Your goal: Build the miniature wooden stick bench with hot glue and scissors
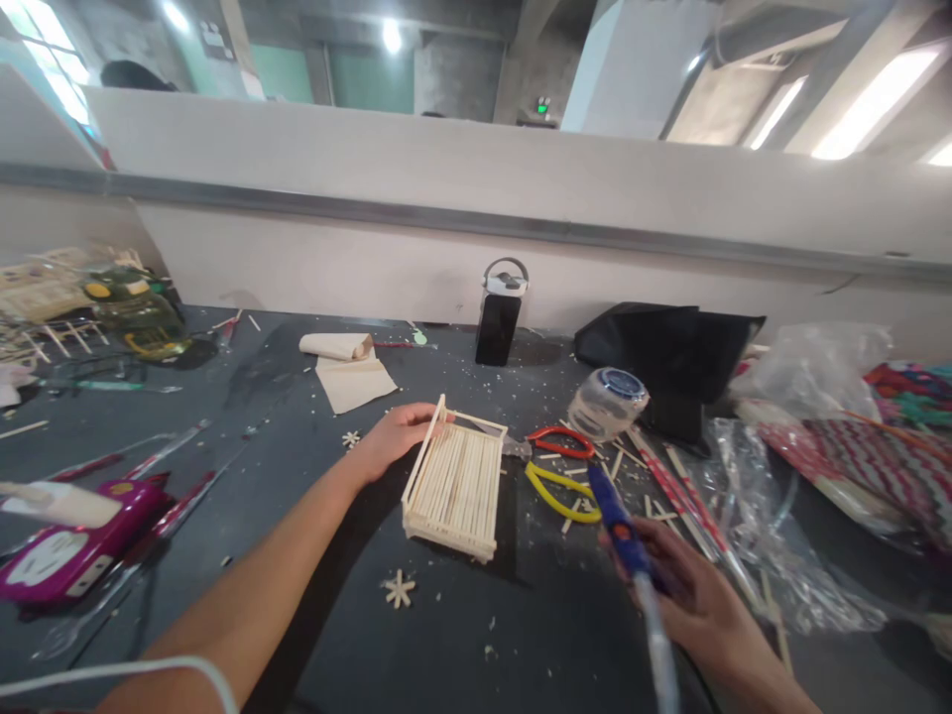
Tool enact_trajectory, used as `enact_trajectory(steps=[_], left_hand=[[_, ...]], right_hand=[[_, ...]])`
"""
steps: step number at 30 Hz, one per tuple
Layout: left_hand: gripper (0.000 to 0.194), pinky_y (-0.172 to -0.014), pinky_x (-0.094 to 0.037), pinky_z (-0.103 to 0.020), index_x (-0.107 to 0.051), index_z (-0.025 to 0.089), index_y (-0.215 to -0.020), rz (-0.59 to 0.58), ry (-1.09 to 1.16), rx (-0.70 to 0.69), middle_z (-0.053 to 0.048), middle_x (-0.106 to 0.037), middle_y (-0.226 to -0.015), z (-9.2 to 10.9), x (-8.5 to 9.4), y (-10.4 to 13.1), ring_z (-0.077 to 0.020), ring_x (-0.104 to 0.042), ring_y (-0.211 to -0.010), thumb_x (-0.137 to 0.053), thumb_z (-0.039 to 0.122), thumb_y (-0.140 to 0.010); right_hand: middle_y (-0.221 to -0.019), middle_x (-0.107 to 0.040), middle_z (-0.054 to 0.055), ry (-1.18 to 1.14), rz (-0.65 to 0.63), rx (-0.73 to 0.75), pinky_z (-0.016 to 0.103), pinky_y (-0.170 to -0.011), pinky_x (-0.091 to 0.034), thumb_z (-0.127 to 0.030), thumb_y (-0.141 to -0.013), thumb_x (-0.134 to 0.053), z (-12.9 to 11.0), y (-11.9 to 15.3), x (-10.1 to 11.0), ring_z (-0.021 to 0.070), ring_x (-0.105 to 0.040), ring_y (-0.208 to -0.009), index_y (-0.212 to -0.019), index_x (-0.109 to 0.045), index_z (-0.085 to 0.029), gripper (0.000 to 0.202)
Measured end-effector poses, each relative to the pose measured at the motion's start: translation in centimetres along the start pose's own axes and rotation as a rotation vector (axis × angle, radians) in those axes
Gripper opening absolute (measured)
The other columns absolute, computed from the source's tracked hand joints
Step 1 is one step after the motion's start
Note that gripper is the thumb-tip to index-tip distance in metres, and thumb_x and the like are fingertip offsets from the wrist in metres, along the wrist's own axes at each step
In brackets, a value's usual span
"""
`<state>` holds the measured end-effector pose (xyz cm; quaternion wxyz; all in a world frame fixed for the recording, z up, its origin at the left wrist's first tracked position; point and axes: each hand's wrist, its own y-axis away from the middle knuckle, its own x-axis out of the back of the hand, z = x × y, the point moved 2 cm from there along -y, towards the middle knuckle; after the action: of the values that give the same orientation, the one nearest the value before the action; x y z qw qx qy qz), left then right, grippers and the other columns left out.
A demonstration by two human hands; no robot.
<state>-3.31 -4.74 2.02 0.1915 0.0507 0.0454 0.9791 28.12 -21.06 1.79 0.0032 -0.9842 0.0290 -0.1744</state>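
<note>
A small structure of pale wooden sticks [457, 486], with a slatted floor and a raised frame along its left side, stands on the dark table. My left hand [394, 436] grips its far left corner; the fingertips are partly hidden behind the frame. In my right hand [691, 585] is a blue hot glue gun [619, 521], pointing away from me, with a clear glue stick [660, 650] running out of its back end. Scissors with one red and one yellow handle [563, 491] lie between the structure and the glue gun. Star-shaped stick piece [400, 590] lies nearer me.
A clear jar [608, 402] lies tipped beside scattered stick offcuts. Behind stand a black bottle [500, 317] and a black bag [661, 347]. Brown paper [353, 377] lies back left, a magenta device [81, 540] at left. Plastic wrapping [773, 535] covers the right side.
</note>
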Motion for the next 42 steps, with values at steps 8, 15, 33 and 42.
enact_trajectory(steps=[8,15,33,42], left_hand=[[0.037,-0.060,-0.045,-0.028,-0.073,0.016,-0.095,0.061,-0.039,-0.020,-0.003,-0.068,-0.068,0.1,0.5,-0.1,-0.0161,-0.059,-0.058,-0.071,0.043,-0.070],[0.037,-0.060,-0.044,-0.027,-0.073,0.015,-0.097,0.054,-0.004,-0.013,-0.003,-0.069,-0.070,-0.2,0.5,0.0,-0.0166,-0.060,-0.061,-0.071,0.041,-0.070],[0.027,-0.077,-0.048,-0.029,-0.074,0.016,-0.089,0.084,0.013,-0.065,-0.003,-0.070,-0.079,-0.6,2.7,-0.5,-0.0137,-0.061,-0.071,-0.076,0.032,-0.067],[0.022,-0.075,-0.053,-0.034,-0.073,0.018,-0.076,0.017,0.038,-0.032,-0.004,-0.071,-0.077,-0.5,2.3,-0.4,-0.0152,-0.063,-0.067,-0.081,0.029,-0.059]], right_hand=[[-0.086,-0.065,0.007,-0.823,0.057,-0.352,0.030,-0.053,-0.053,-0.029,-0.067,-0.079,-2.1,2.5,-6.7,0.0199,-0.061,-0.071,-0.081,-0.067,-0.019,0.021],[-0.097,-0.073,0.013,-1.096,0.008,-0.405,0.055,-0.093,-0.049,-0.025,-0.065,-0.082,-2.1,2.7,-12.6,0.0326,-0.068,-0.094,-0.079,-0.072,-0.015,0.020],[-0.040,-0.047,-0.006,-0.723,0.187,-0.143,0.021,-0.044,-0.045,-0.018,-0.053,-0.073,-4.3,-16.1,-8.2,0.0084,-0.047,-0.042,-0.046,-0.045,-0.019,0.028],[-0.061,-0.062,-0.001,-0.583,0.255,-0.029,0.020,-0.042,-0.046,-0.041,-0.065,-0.079,-6.6,-12.3,-5.4,0.0109,-0.056,-0.052,-0.071,-0.064,-0.015,0.030]])
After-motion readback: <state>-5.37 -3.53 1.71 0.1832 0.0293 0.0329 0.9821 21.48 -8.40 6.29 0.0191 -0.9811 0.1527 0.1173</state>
